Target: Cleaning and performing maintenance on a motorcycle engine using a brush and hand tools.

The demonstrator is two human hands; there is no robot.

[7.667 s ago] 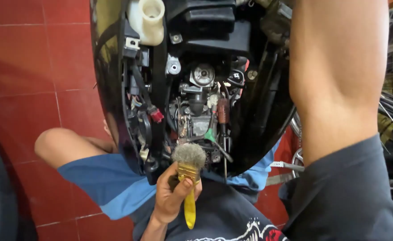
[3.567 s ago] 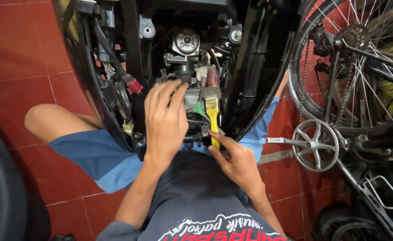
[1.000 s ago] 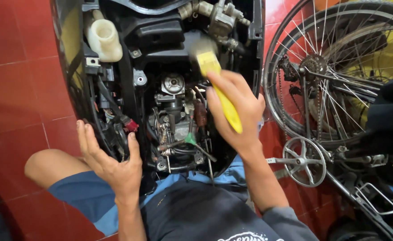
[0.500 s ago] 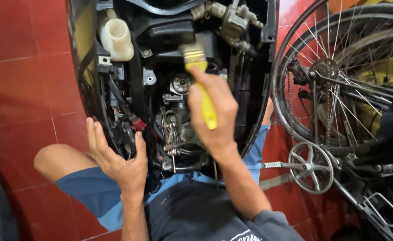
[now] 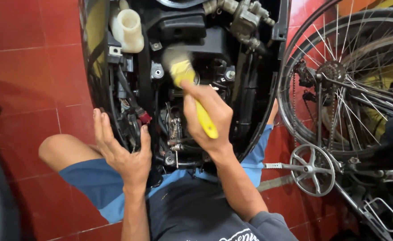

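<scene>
An opened black scooter body [image 5: 259, 89] stands in front of me, its engine parts, wires and springs exposed. My right hand [image 5: 207, 118] grips a yellow-handled paintbrush [image 5: 185, 78], and the blurred bristles touch the parts near the middle of the compartment. My left hand [image 5: 122, 149] rests with fingers spread against the left edge of the body, beside a red connector [image 5: 144, 117]. A white plastic reservoir [image 5: 128, 29] sits at the upper left inside the compartment.
A bicycle [image 5: 339, 89] with its spoked wheel, chain and crank [image 5: 312, 169] stands close on the right. Red floor tiles [image 5: 31, 49] lie all around. My blue shorts and bare knee [image 5: 62, 154] are at the lower left. A dark curved shape fills the left edge.
My right hand has carried the brush leftward and a little lower across the engine compartment. My left hand has stayed on the left edge of the body.
</scene>
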